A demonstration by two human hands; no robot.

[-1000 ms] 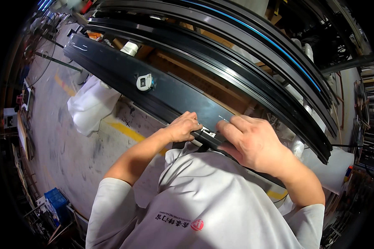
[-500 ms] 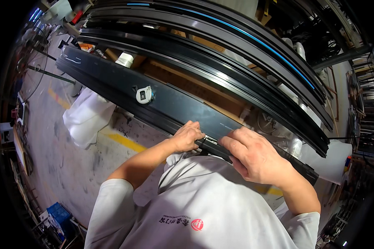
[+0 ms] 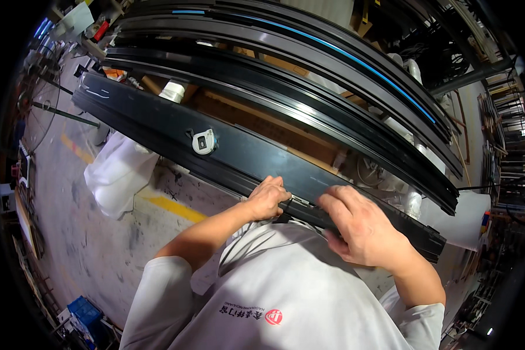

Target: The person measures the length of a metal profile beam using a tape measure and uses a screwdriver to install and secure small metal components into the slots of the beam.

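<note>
Left grip (image 3: 268, 198): fingers bunched, palm down, at the near edge of the dark profile (image 3: 245, 153), fingertips at the left end of a small metal fitting (image 3: 299, 200); cannot tell whether they pinch it or only press beside it. Fitting lies along that near edge, in the gap between the two hands, lengthwise with the profile. Right grip (image 3: 364, 227): thumb apart from the curled fingers, slightly blurred, just right of the fitting; contact with its right end cannot be made out. Profile runs slantwise from upper left to lower right, passing under both hands. White tape measure (image 3: 203, 142) on its flat face, up and left of the left hand, well apart from the fitting. Beyond, more long dark profiles (image 3: 309, 111) lie roughly alongside, one bearing a blue strip (image 3: 332, 44).
</note>
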